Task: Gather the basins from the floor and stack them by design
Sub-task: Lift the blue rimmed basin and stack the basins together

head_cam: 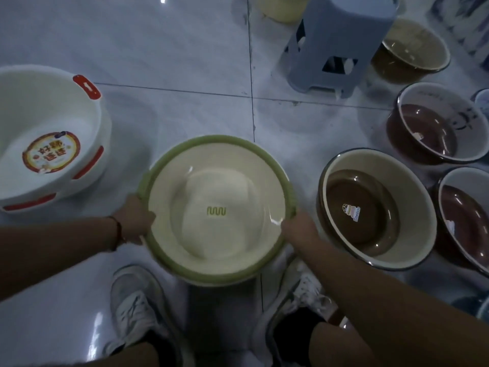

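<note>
I grip the green-rimmed basin [217, 210] at frame centre with my left hand [135, 221] and right hand [297, 227] clasping opposite rims, the white stack [50, 144] lying left, nearer my left hand.

Single head camera, on my head, looking steeply down at floor [172, 49] before me; my shoes [137, 311] at near edge, close range.
</note>
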Demonstrator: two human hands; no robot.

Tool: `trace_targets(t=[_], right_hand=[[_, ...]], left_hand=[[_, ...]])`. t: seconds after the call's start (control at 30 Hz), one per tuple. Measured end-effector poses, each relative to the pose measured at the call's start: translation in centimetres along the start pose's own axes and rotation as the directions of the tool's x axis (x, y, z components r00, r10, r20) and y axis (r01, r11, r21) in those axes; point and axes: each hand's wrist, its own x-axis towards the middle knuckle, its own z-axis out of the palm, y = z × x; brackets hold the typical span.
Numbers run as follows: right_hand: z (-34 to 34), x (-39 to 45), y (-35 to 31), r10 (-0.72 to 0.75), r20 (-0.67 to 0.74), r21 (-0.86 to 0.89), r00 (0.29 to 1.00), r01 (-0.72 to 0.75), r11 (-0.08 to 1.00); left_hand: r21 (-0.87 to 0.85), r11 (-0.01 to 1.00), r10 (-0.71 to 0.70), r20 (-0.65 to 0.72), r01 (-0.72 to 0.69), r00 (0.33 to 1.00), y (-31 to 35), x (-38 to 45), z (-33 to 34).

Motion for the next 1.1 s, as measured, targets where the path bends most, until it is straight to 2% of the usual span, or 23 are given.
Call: trace_targets(t=[0.1,0.2,0.23,0.3,0.37,0.4,0.43,0.5,0.57,0.63,0.67,0.73,0.77,0.83,0.93,0.97,1.07,1.1], right_hand=[[-1.3,3.3,-4.2,-0.029,-0.069,0.195,0.997,0.042,0.980],[-3.1,5.6,-7.5,-0.123,-0.073,0.397,0.990,0.142,0.907],[-3.7,6.0,-8.2,-0.171,-0.071,0.382,0.983,0.185,0.906],[-4.4,6.5,-8.9,-0.309,-0.042,0.205,0.950,0.311,0.928],[-5.1,5.8,-8.3,-0.412,-0.004,-0.039,0.911,0.412,0.911],[-5.6,5.2,-7.5,-0.419,0.012,-0.168,0.908,0.415,0.894],[-6.2,4.4,-6.6,-0.412,0.028,-0.269,0.911,0.404,0.874],[-7.5,2.1,-4.5,-0.426,0.035,-0.405,0.904,0.403,0.821],[-9.4,-1.6,-1.5,-0.467,0.039,-0.507,0.883,0.421,0.752],[-11.7,-5.4,1.4,-0.493,0.033,-0.611,0.869,0.408,0.678],[-13.0,-7.7,3.1,-0.501,0.019,-0.647,0.865,0.392,0.654],[-15.2,-11.9,6.1,-0.497,-0.005,-0.666,0.868,0.368,0.649],[-16.3,-13.9,7.4,-0.488,-0.016,-0.661,0.873,0.357,0.660],[-18.0,-16.8,9.6,-0.467,-0.029,-0.641,0.884,0.341,0.687],[-19.8,-19.5,12.7,-0.402,-0.095,-0.567,0.911,0.282,0.774],[-20.0,-19.9,13.5,-0.373,-0.117,-0.536,0.921,0.257,0.804],[-19.8,-21.2,16.9,-0.317,-0.148,-0.493,0.937,0.208,0.845],[-19.6,-21.5,18.6,-0.307,-0.158,-0.503,0.938,0.191,0.843]], left_hand=[[-0.097,0.992,0.074,-0.104,-0.084,0.992,1.9,3.1,-2.2],[-0.355,0.934,-0.009,-0.104,-0.029,0.994,4.2,6.0,-2.9],[-0.379,0.925,-0.022,-0.091,-0.014,0.996,5.0,6.7,-2.6],[-0.313,0.949,0.008,-0.115,-0.044,0.993,6.2,7.2,-1.4],[-0.175,0.963,0.162,-0.228,-0.204,0.960,7.3,6.9,-0.2],[-0.062,0.956,0.262,-0.252,-0.286,0.931,8.1,6.1,0.1],[0.086,0.942,0.334,-0.224,-0.323,0.915,8.7,5.3,0.2],[0.410,0.863,0.370,-0.119,-0.294,0.921,9.9,4.0,0.1],[0.647,0.697,0.421,-0.020,-0.309,0.907,12.0,0.9,0.4],[0.761,0.504,0.532,0.101,-0.410,0.841,15.3,-3.8,0.8],[0.801,0.389,0.596,0.158,-0.456,0.787,17.1,-6.5,1.2],[0.843,0.183,0.689,0.257,-0.506,0.677,20.4,-12.5,2.4],[0.843,0.134,0.704,0.289,-0.521,0.649,21.8,-15.6,3.1],[0.814,0.129,0.697,0.332,-0.566,0.636,23.9,-20.7,5.3],[0.759,0.052,0.749,0.400,-0.649,0.528,24.9,-26.4,9.4],[0.743,0.049,0.750,0.415,-0.668,0.516,24.9,-27.5,10.6],[0.684,0.099,0.709,0.461,-0.723,0.534,24.8,-29.6,14.0],[0.666,0.081,0.726,0.470,-0.742,0.502,24.8,-29.9,15.0]])
